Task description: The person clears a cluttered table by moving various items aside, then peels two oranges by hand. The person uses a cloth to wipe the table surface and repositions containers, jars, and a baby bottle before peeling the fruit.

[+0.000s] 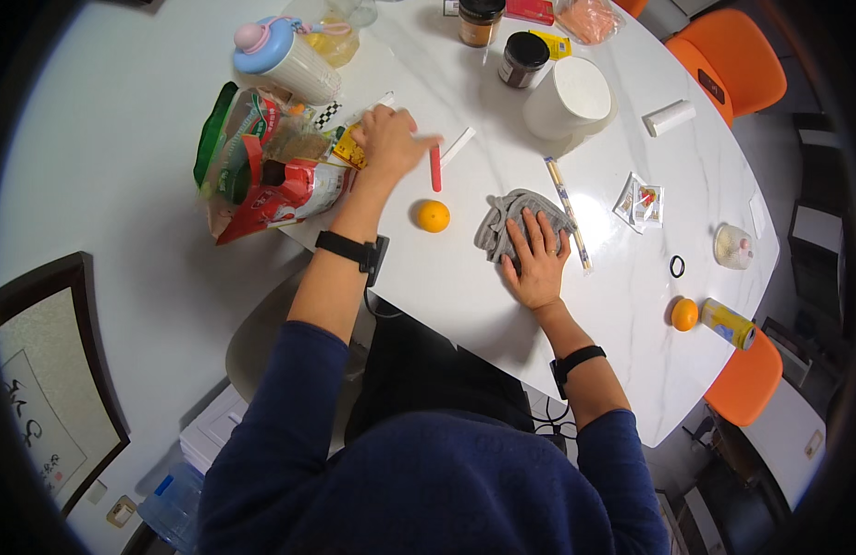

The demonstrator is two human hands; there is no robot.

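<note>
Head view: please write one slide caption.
Right hand on a grey cloth, left hand near a red stick, at a white table.

Stands boldest in black brushstrokes on the framed sheet (44,435), far left of the grey cloth (497,231) and lower in view — with small red marks near the writing. Appears as red-and-white print, too small to read, on the red bag (303,190), left of the cloth; as dark marks on the yellow packet (347,151), left of the cloth and beyond. Blurs on the label of the black-lidded jar (519,72), beyond the cloth. Shows in red on the white sachet (643,202), right of the cloth. Covers the yellow can (724,322), right of the cloth and lower — cannot be read.
</note>
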